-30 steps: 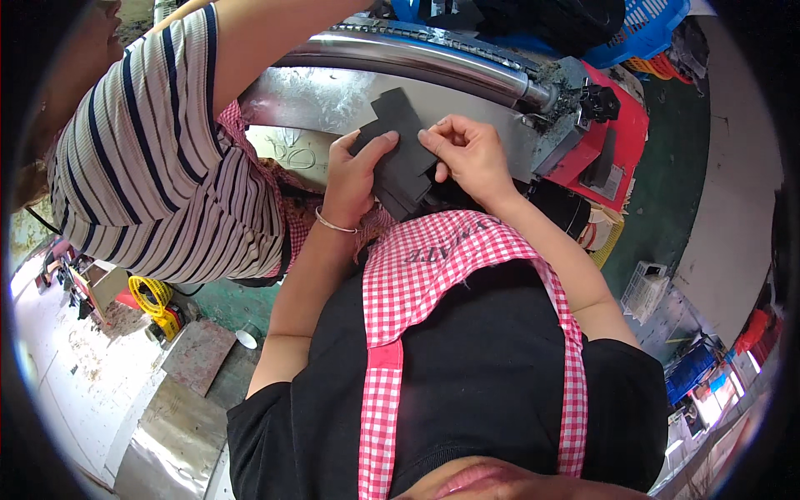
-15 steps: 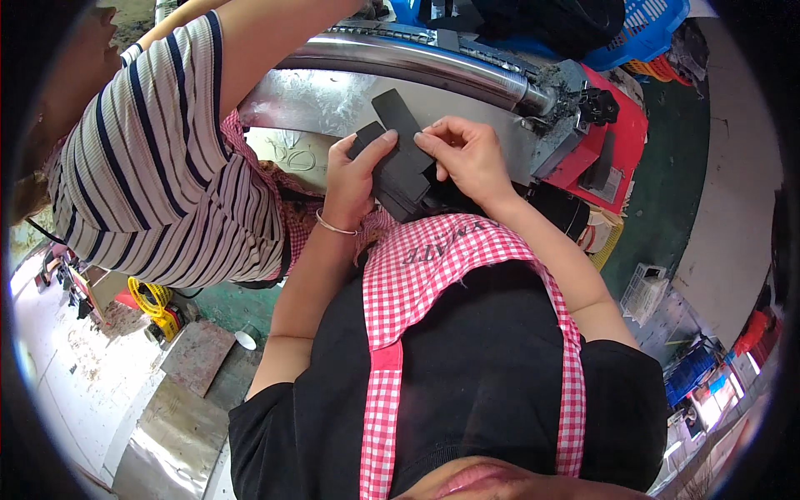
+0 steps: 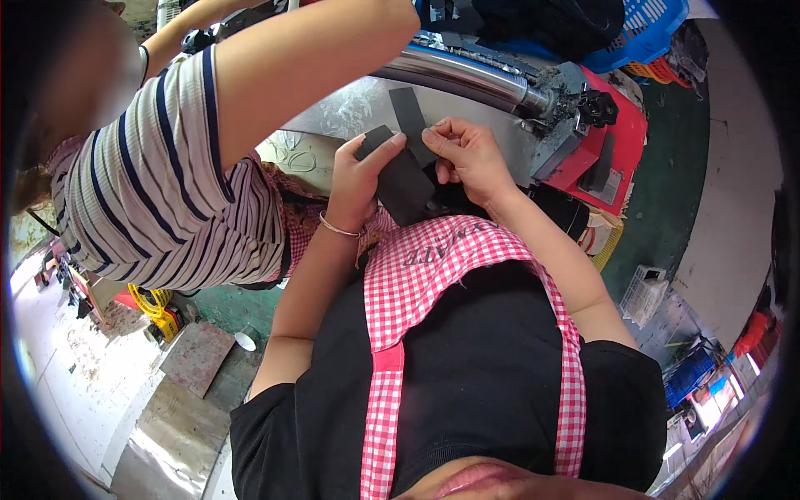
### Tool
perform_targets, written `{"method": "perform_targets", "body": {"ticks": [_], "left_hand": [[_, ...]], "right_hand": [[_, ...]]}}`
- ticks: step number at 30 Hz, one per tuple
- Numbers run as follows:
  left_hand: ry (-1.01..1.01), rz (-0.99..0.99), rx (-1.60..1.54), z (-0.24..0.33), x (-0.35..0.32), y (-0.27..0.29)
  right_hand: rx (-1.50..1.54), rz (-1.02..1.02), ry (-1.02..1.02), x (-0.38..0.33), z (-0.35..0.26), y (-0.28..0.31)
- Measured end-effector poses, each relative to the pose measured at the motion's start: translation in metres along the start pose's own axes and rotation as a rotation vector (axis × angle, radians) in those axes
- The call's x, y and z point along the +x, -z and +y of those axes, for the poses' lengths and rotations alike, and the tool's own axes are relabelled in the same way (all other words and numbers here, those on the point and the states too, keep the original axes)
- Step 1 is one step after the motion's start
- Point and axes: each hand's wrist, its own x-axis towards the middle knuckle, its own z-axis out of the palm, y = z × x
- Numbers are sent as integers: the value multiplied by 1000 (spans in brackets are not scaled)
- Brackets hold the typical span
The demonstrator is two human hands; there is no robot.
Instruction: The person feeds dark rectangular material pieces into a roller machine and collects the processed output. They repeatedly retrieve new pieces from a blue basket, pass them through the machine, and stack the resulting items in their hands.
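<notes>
"Your dark strip (image 3: 407, 112) has shifted rightward against the dark stack (image 3: 404, 187), and the co-worker's arm (image 3: 308, 75) reaches farther across the metal plate (image 3: 350, 107)."

"How's your grip?"

"Your left hand (image 3: 357, 177) clasps the stack, thumb on top, just beyond your checked apron (image 3: 450, 250); your right hand (image 3: 475, 158) pinches the strip's edge. Where strip nears stack it's shadowed, so you can't be sure they touch."

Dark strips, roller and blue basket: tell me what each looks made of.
Strips: matte, perhaps leather or rubber, by their dull dark faces.
Roller: polished metal, likely steel, by its bright streaks.
Basket: probably smooth plastic; even blue, regular slots.
</notes>
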Motion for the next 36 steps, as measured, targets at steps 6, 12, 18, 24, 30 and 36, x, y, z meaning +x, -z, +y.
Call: {"method": "perform_targets", "body": {"ticks": [6, 12, 18, 24, 30, 36], "left_hand": [[124, 20, -126, 7, -5, -4], [44, 30, -62, 2, -2, 4], [2, 32, 32, 1, -1, 2], [10, 85, 41, 5, 0, 0], [15, 37, 42, 10, 0, -3], [98, -37, -119, 7, -3, -1]], "right_hand": [[16, -7, 9, -3, 0, -1], [-2, 270, -40, 16, 6, 5], [-327, 19, -69, 4, -10, -2], [140, 281, -115, 25, -8, 4], [-615, -22, 135, -10, -11, -15], [-421, 59, 119, -9, -12, -11]]}}
